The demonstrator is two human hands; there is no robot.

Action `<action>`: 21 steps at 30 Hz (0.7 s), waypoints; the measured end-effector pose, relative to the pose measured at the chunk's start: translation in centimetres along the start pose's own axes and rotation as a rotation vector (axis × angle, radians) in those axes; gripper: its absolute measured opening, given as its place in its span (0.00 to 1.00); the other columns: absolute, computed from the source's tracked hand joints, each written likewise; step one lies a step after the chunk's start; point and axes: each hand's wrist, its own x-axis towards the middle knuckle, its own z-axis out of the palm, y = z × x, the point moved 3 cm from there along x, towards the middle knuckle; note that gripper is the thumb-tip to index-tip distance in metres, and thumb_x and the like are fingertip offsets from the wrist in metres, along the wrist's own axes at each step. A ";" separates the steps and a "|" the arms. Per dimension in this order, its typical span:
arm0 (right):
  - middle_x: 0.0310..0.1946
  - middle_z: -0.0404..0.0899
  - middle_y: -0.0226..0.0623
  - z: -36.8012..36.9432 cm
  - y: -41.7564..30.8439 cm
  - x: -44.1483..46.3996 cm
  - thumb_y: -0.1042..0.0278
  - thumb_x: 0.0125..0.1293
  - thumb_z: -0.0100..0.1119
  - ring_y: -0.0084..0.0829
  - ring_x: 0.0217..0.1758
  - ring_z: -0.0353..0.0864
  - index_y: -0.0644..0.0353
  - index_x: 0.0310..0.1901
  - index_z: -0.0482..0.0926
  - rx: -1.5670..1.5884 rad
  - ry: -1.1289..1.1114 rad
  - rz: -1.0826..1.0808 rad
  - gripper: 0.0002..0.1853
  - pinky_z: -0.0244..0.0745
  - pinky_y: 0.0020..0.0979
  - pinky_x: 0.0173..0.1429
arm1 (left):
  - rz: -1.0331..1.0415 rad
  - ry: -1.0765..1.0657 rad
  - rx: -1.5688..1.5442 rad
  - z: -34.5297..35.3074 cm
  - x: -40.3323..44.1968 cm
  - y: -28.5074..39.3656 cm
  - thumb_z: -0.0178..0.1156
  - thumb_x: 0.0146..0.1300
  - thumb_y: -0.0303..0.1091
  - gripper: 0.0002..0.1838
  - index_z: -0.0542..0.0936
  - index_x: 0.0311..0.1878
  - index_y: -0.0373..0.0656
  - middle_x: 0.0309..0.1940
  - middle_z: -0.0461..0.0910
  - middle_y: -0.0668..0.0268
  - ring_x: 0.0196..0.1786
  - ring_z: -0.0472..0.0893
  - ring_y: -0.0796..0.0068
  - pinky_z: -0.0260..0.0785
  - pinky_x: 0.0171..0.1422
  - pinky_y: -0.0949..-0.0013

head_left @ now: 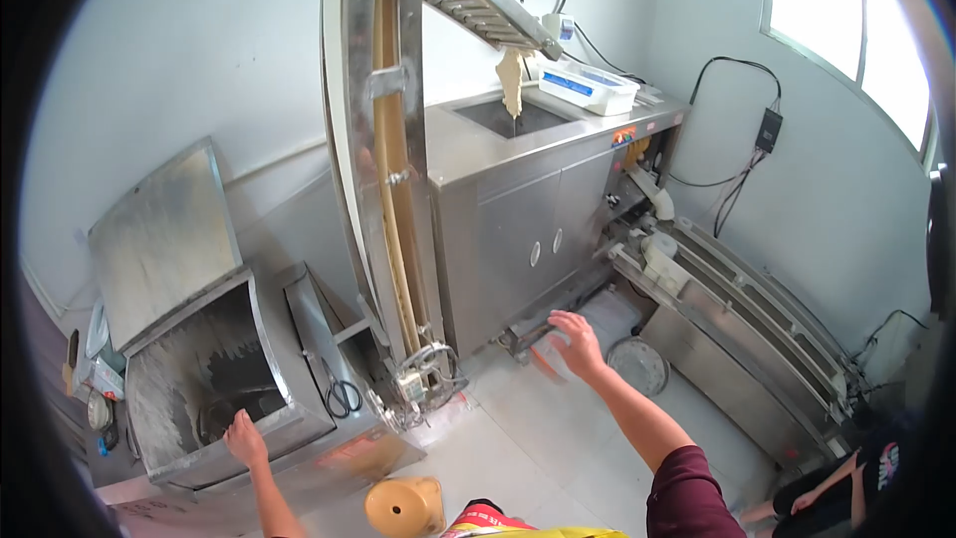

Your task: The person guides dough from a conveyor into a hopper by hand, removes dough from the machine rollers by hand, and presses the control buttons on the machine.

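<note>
My left hand (244,440) is at the front rim of a metal mixing tub (304,420), its fingers loosely bent and nothing visible in them. I cannot tell whether it touches the rim. The tub's lid (164,244) stands raised, and pale residue coats the inside. My right hand (578,347) is in the air over the floor, fingers apart and partly blurred, with no object visible in it. It is in front of a steel cabinet machine (518,239). A strip of pale dough (511,85) hangs from a slatted metal chute (488,5) over the opening in the cabinet's top.
A tall conveyor frame (383,139) stands between tub and cabinet. Black-handled scissors (344,399) lie beside the tub. A yellow stool (403,508) is near my feet. A white bin (590,88) sits on the cabinet. At right are a long conveyor (737,339) and a person's arm (827,483).
</note>
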 end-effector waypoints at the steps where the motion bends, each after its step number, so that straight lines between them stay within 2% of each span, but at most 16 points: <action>1: 0.58 0.78 0.39 -0.5 1.5 1.9 0.66 0.57 0.67 0.43 0.63 0.73 0.58 0.50 0.81 0.012 0.034 0.000 0.18 0.68 0.40 0.66 | -0.019 -0.052 -0.018 -0.3 0.1 0.0 0.50 0.73 0.41 0.14 0.81 0.50 0.45 0.40 0.84 0.58 0.44 0.81 0.58 0.68 0.55 0.56; 4: 0.58 0.78 0.40 -1.6 5.4 7.8 0.66 0.56 0.68 0.43 0.63 0.73 0.58 0.51 0.81 0.026 0.122 -0.027 0.19 0.68 0.40 0.66 | -0.020 -0.035 -0.162 -2.3 0.5 2.6 0.54 0.70 0.38 0.14 0.78 0.53 0.42 0.45 0.82 0.55 0.48 0.79 0.54 0.67 0.58 0.54; 5: 0.58 0.78 0.40 -1.9 6.9 10.1 0.66 0.56 0.69 0.42 0.63 0.74 0.57 0.50 0.81 0.015 0.167 -0.086 0.19 0.69 0.40 0.66 | 0.063 -0.042 -0.285 -3.2 0.8 5.0 0.58 0.67 0.36 0.18 0.76 0.56 0.39 0.50 0.78 0.52 0.52 0.76 0.50 0.65 0.61 0.52; 7: 0.57 0.78 0.41 -4.6 7.4 15.3 0.65 0.56 0.70 0.43 0.63 0.74 0.58 0.51 0.81 -0.030 0.200 -0.095 0.20 0.69 0.40 0.66 | 0.231 0.067 -0.297 -6.3 1.5 13.6 0.60 0.64 0.33 0.21 0.74 0.59 0.37 0.53 0.77 0.53 0.58 0.73 0.50 0.64 0.63 0.51; 9: 0.58 0.78 0.41 -5.4 8.9 21.1 0.62 0.57 0.70 0.44 0.63 0.73 0.59 0.52 0.80 -0.049 0.259 -0.094 0.21 0.69 0.40 0.66 | 0.334 0.090 -0.513 -7.3 2.6 22.9 0.62 0.61 0.31 0.21 0.75 0.58 0.38 0.52 0.77 0.54 0.56 0.74 0.51 0.66 0.62 0.53; 12: 0.59 0.77 0.42 -6.0 10.5 28.6 0.59 0.59 0.68 0.44 0.64 0.72 0.60 0.54 0.79 -0.057 0.277 -0.051 0.23 0.68 0.41 0.66 | 0.666 0.098 -0.772 -11.8 5.5 40.9 0.68 0.55 0.29 0.21 0.78 0.54 0.39 0.50 0.79 0.57 0.52 0.78 0.53 0.71 0.57 0.55; 14: 0.59 0.77 0.42 -7.3 9.3 34.4 0.57 0.60 0.67 0.44 0.65 0.71 0.60 0.55 0.78 -0.043 0.299 -0.073 0.24 0.67 0.41 0.67 | 0.875 0.170 -0.770 -12.6 8.6 49.6 0.69 0.55 0.33 0.22 0.79 0.54 0.40 0.50 0.79 0.60 0.53 0.78 0.57 0.72 0.57 0.59; 16: 0.59 0.77 0.43 -7.9 9.0 39.1 0.55 0.60 0.68 0.45 0.65 0.71 0.60 0.57 0.76 -0.023 0.360 -0.153 0.27 0.67 0.41 0.67 | 0.989 0.152 -0.862 -13.2 12.1 57.0 0.68 0.56 0.32 0.22 0.78 0.55 0.38 0.50 0.79 0.58 0.53 0.78 0.56 0.72 0.58 0.59; 18: 0.59 0.76 0.44 -8.5 8.9 43.1 0.52 0.60 0.68 0.45 0.65 0.71 0.61 0.60 0.75 0.005 0.396 -0.180 0.30 0.66 0.41 0.68 | 1.044 0.155 -0.823 -12.7 15.7 63.1 0.67 0.58 0.33 0.22 0.77 0.55 0.38 0.49 0.79 0.58 0.52 0.78 0.56 0.72 0.58 0.59; 21: 0.60 0.74 0.47 -8.9 8.2 50.4 0.48 0.58 0.69 0.47 0.66 0.69 0.63 0.63 0.71 0.051 0.416 -0.180 0.37 0.63 0.41 0.70 | 0.973 0.078 -0.633 -8.1 20.2 69.3 0.63 0.62 0.44 0.25 0.75 0.57 0.39 0.49 0.77 0.59 0.54 0.76 0.58 0.70 0.58 0.58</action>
